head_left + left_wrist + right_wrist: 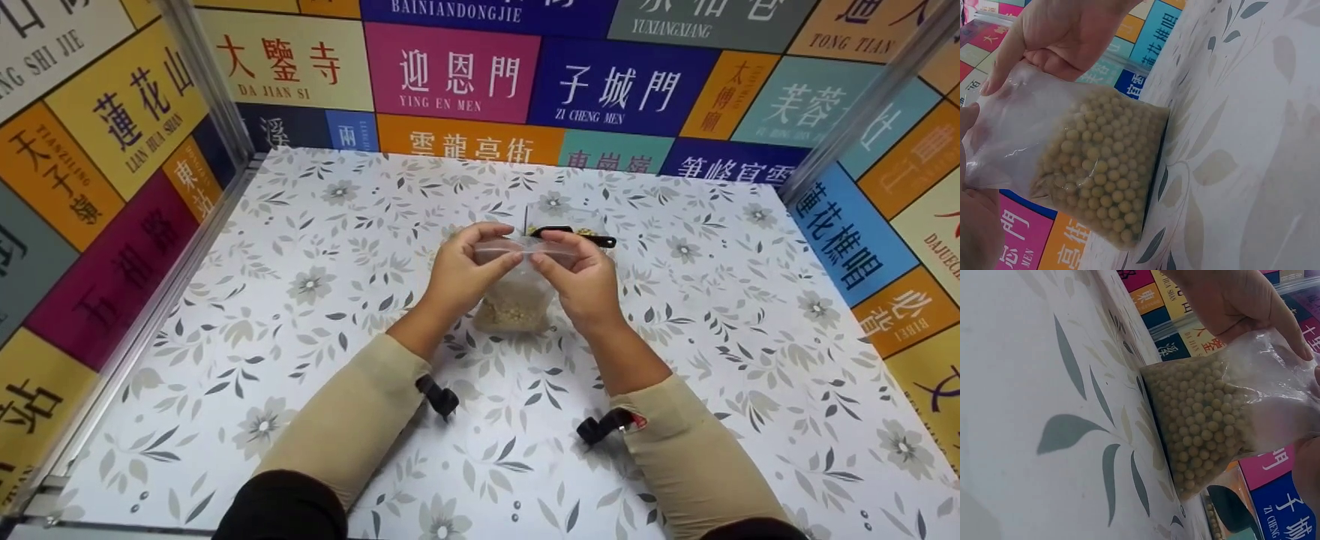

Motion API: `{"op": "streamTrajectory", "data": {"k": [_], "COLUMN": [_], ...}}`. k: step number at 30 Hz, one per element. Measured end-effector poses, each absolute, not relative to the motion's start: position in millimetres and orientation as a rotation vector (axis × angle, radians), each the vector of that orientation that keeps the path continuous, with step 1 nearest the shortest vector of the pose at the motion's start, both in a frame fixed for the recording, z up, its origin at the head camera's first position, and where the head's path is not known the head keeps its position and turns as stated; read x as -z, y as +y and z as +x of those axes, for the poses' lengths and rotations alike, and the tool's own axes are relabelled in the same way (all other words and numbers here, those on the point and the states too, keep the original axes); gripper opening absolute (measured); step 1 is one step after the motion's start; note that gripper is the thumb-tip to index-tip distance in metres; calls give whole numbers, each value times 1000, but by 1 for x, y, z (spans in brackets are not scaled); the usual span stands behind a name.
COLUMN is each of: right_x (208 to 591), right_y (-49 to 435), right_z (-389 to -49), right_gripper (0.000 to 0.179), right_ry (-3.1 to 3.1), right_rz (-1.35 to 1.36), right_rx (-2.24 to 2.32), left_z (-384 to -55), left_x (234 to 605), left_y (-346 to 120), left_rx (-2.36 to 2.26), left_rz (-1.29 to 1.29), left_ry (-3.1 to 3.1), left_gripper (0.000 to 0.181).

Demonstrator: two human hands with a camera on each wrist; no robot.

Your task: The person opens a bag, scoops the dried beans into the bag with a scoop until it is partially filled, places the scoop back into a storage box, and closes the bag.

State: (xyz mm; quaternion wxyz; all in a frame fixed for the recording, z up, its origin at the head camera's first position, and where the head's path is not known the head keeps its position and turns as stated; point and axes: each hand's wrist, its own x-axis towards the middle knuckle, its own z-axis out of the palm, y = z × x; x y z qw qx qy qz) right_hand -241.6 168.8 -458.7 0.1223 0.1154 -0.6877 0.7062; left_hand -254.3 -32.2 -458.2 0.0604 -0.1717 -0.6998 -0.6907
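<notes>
A clear zip bag (516,289) of round yellowish soybeans (1109,163) stands upright on the table between the hands. My left hand (463,266) pinches the left part of its top edge between thumb and fingers. On the other side my right hand (586,274) pinches the right part the same way. The beans fill the lower part of the bag, and its upper part is slack (1272,391). Whether the zip is fully closed is not plain. Just behind the right hand, a black scoop (600,240) lies on a clear container with beans, partly hidden by the fingers.
A white table (315,420) with a grey leaf pattern lies under everything. Colourful panels (450,71) with writing wall it in at the back and sides, with metal posts (217,90) at the corners. Black straps (437,396) hang at both wrists.
</notes>
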Motion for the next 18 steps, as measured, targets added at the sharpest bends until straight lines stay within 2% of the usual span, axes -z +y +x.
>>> {"op": "streamTrajectory", "data": {"k": [9, 18], "right_x": [460, 458], "right_y": [163, 159], "right_z": [-240, -235], "right_gripper": [30, 38], "right_ry": [-1948, -1929], "right_rz": [298, 337], "right_rx": [-2034, -2006], "left_z": [-251, -245], "left_x": [459, 458], "left_y": [-28, -21], "left_rx": [2042, 2029], "left_rz": [-471, -454], "left_ry": [-2099, -2059], "left_gripper": [34, 36]}}
